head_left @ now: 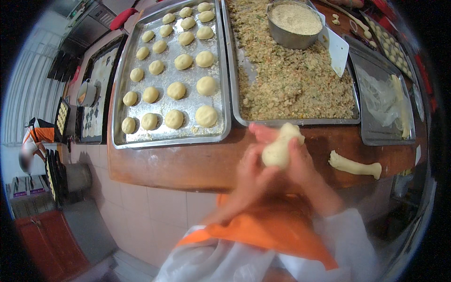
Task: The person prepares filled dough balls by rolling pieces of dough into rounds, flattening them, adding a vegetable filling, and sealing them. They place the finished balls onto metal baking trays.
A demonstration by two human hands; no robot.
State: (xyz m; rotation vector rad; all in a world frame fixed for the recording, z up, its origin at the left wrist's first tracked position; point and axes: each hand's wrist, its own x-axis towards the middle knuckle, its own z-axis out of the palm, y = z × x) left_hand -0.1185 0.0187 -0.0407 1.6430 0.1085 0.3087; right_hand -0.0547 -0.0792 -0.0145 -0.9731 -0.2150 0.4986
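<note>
Just past the table's near edge, my left hand (252, 170) and my right hand (301, 165) close around a pale dough ball (276, 154) from both sides. The ball is smooth and round below, with a knobbly neck of dough rising toward the filling tray. A pinkish-red piece (264, 133) shows beyond my left fingers; its kind is unclear. To the right of my hands a short dough rope (354, 165) lies on the wooden table (202, 162). Ahead is a metal tray of crumbly filling (291, 89), bearing a metal bowl of pale crumbs (296, 23) and a white scraper (337, 51).
At the left, a large metal tray (157, 140) carries rows of dough balls. On the right stands a tray (376, 134) with plastic film (378, 101) and a dough strip (401, 108). Far left, another person (35, 141) in an orange apron is beside dark trays.
</note>
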